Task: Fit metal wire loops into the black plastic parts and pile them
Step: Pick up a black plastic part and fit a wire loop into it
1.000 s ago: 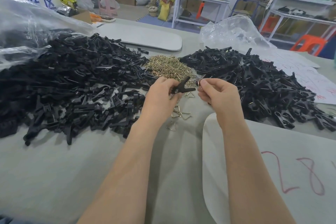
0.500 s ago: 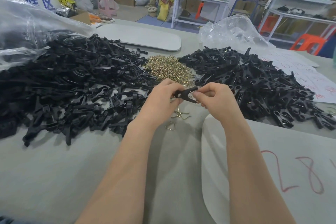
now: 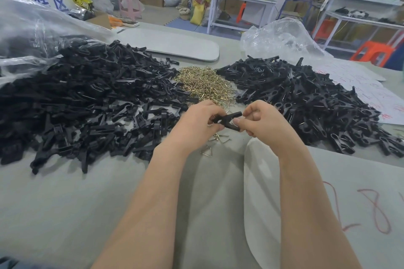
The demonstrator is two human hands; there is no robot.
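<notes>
Between my two hands is one black plastic part, forked toward the right. My left hand grips its left end with curled fingers. My right hand pinches its right end with thumb and fingertips; a wire loop there is too small to make out. Behind them lies a heap of brass-coloured wire loops. A big pile of black parts spreads on the left, and a second pile of black parts on the right. A few loose wire loops lie under my hands.
A grey table surface holds everything. A white board with red writing lies at the right front. Clear plastic bags sit at the far left and far right. A flat grey board lies behind the piles.
My hands have come together on the black part and sunk a little toward me. The right hand, apart from it a second ago, now pinches its forked end.
</notes>
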